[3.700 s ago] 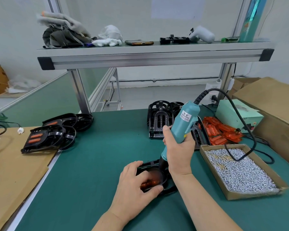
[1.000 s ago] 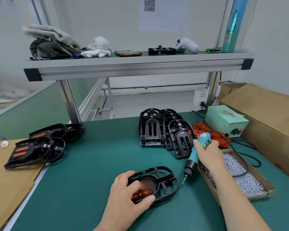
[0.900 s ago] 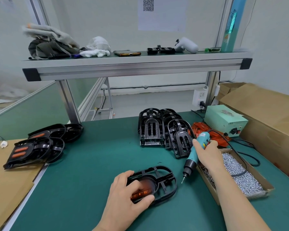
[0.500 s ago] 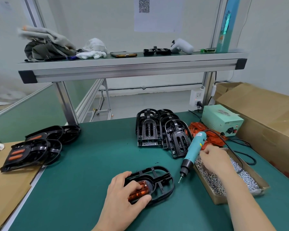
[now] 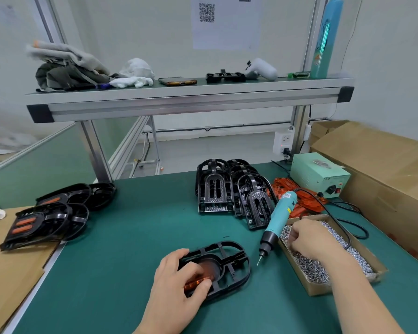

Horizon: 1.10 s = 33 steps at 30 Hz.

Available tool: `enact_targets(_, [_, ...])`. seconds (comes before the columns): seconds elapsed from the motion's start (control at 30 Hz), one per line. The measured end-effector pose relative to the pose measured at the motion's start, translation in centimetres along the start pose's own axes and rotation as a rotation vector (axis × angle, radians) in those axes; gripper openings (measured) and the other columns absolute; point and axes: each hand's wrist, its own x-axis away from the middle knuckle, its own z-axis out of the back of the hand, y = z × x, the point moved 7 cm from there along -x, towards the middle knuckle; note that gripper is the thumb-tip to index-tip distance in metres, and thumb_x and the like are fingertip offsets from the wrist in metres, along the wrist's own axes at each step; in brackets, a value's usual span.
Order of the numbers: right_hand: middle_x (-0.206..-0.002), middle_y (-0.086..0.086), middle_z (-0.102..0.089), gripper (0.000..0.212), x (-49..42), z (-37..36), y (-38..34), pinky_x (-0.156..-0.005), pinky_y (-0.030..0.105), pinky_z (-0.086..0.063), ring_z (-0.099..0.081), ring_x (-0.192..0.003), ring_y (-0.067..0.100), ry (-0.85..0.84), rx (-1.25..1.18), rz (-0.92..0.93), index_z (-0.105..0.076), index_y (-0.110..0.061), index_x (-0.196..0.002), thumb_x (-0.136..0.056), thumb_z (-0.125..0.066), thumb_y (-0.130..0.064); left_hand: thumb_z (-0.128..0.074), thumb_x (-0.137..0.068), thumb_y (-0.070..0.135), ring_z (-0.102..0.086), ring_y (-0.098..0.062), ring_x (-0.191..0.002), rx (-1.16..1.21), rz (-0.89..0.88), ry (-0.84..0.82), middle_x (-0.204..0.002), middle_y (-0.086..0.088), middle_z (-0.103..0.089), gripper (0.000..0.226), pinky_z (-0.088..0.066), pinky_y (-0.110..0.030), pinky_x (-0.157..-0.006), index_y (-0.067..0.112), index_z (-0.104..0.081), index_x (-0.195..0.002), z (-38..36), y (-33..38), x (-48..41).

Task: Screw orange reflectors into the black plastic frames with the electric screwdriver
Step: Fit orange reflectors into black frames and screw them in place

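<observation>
A black plastic frame (image 5: 237, 266) lies flat on the green mat, with an orange reflector (image 5: 193, 283) seated at its near-left end. My left hand (image 5: 174, 292) grips that end, thumb pressed on the reflector and fingers curled over the rim. My right hand (image 5: 309, 239) holds the teal electric screwdriver (image 5: 279, 216) tilted, bit pointing down just right of the frame and clear of it. Its fingertips reach down into the cardboard screw box (image 5: 316, 289) among the silver screws (image 5: 309, 266); I cannot see whether they pinch one.
Empty black frames (image 5: 215, 189) stand stacked behind, with loose orange reflectors (image 5: 304, 203) and a green power unit (image 5: 319, 174) to their right. Frames fitted with reflectors (image 5: 44, 222) lie at the left on a cardboard sheet (image 5: 10, 273). A big carton (image 5: 384, 165) borders the right; a shelf (image 5: 191, 102) spans overhead.
My right hand lifted the screwdriver off the frame, swung right and dipped its fingers into the screw box. My left hand kept its grip on the frame and reflector.
</observation>
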Motion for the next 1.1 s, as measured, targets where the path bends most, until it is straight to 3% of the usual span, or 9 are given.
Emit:
enact_targets(0.13, [-0.079, -0.009, -0.063, 0.026, 0.0, 0.2, 0.5, -0.073, 0.027, -0.047, -0.062, -0.083, 0.017, 0.055, -0.058, -0.012, -0.064, -0.033, -0.066, -0.089, -0.073, -0.025, -0.056, -0.08, 0.054, -0.045, -0.018, -0.129, 0.027, -0.007, 0.051, -0.127, 0.008, -0.054, 0.03, -0.037, -0.042, -0.105, 0.034, -0.073, -0.095, 0.7, 0.5, -0.1])
enact_targets(0.2, [-0.077, -0.007, -0.068, 0.025, 0.3, 1.6, 0.6, -0.067, 0.027, -0.045, -0.062, -0.075, 0.017, 0.197, -0.124, -0.007, -0.067, -0.03, -0.066, -0.089, -0.07, -0.023, -0.059, -0.08, 0.049, -0.05, -0.02, -0.124, 0.034, -0.022, 0.12, -0.121, 0.008, -0.058, 0.028, -0.04, -0.042, -0.102, 0.029, -0.074, -0.093, 1.4, 1.0, 0.0])
enact_targets(0.33, [-0.074, -0.011, -0.069, 0.02, 2.2, 4.0, -1.8, -0.059, 0.025, -0.039, -0.059, -0.071, 0.006, 0.401, -0.425, 0.091, -0.069, -0.029, -0.072, -0.091, -0.068, -0.022, -0.071, -0.083, 0.028, -0.057, -0.009, -0.107, 0.095, 0.027, 0.23, -0.106, 0.019, -0.062, 0.006, -0.044, -0.022, -0.091, 0.03, -0.073, -0.088, 2.9, 1.8, -0.5])
enact_targets(0.43, [-0.069, -0.004, -0.073, 0.013, 3.9, 2.8, -6.1, -0.056, 0.02, -0.046, -0.062, -0.06, 0.002, 0.244, -0.835, 0.195, -0.072, -0.02, -0.084, -0.091, -0.068, -0.01, -0.074, -0.087, 0.011, -0.065, -0.007, -0.09, 0.28, 0.136, 0.162, -0.093, 0.016, -0.069, 0.027, -0.046, -0.011, -0.078, 0.037, -0.073, -0.083, 2.7, 2.5, -1.4])
enact_targets(0.53, [-0.071, 0.002, -0.074, 0.014, 6.2, 0.3, -10.7, -0.049, 0.021, -0.046, -0.061, -0.055, 0.005, 0.014, -1.018, 0.288, -0.065, -0.013, -0.09, -0.091, -0.063, 0.001, -0.072, -0.089, 0.011, -0.07, -0.013, -0.087, 0.56, 0.292, 0.066, -0.092, 0.009, -0.076, 0.031, -0.052, -0.02, -0.08, 0.042, -0.076, -0.091, 1.9, 3.1, -2.2])
enact_targets(0.67, [-0.058, -0.001, -0.067, 0.015, 7.9, -2.2, -14.2, -0.046, 0.021, -0.041, -0.053, -0.048, 0.009, -0.189, -1.007, 0.387, -0.054, -0.011, -0.097, -0.091, -0.063, 0.001, -0.074, -0.087, 0.012, -0.073, -0.023, -0.089, 0.738, 0.339, 0.009, -0.091, -0.002, -0.078, 0.021, -0.059, -0.035, -0.083, 0.032, -0.078, -0.095, 1.6, 3.8, -2.4])
enact_targets(0.87, [-0.064, 0.0, -0.063, 0.013, 8.5, -3.2, -14.9, -0.048, 0.021, -0.039, -0.053, -0.056, 0.015, -0.253, -0.949, 0.427, -0.052, -0.012, -0.099, -0.093, -0.062, -0.005, -0.07, -0.086, 0.002, -0.069, -0.023, -0.078, 0.755, 0.419, -0.053, -0.084, -0.01, -0.077, 0.024, -0.059, -0.039, -0.081, 0.024, -0.08, -0.088, 1.4, 2.9, -1.8])
enact_targets(1.0, [-0.068, 0.003, -0.065, 0.011, 8.6, -3.7, -15.2, -0.049, 0.022, -0.042, -0.055, -0.055, 0.015, -0.252, -0.916, 0.475, -0.052, -0.012, -0.102, -0.096, -0.06, -0.009, -0.072, -0.085, 0.0, -0.064, -0.014, -0.063, 0.754, 0.43, -0.024, -0.072, -0.013, -0.074, 0.02, -0.054, -0.023, -0.061, 0.017, -0.079, -0.078, 1.5, 2.5, -1.8])
enact_targets(1.1, [-0.065, 0.004, -0.066, 0.009, 8.5, -4.1, -15.1, -0.049, 0.022, -0.043, -0.054, -0.049, 0.015, -0.275, -0.927, 0.487, -0.053, -0.013, -0.104, -0.098, -0.059, -0.01, -0.07, -0.085, -0.001, -0.056, -0.009, -0.054, 0.641, 0.375, 0.018, -0.062, -0.006, -0.069, 0.023, -0.047, -0.018, -0.056, 0.017, -0.075, -0.071, 1.6, 2.5, -1.9])
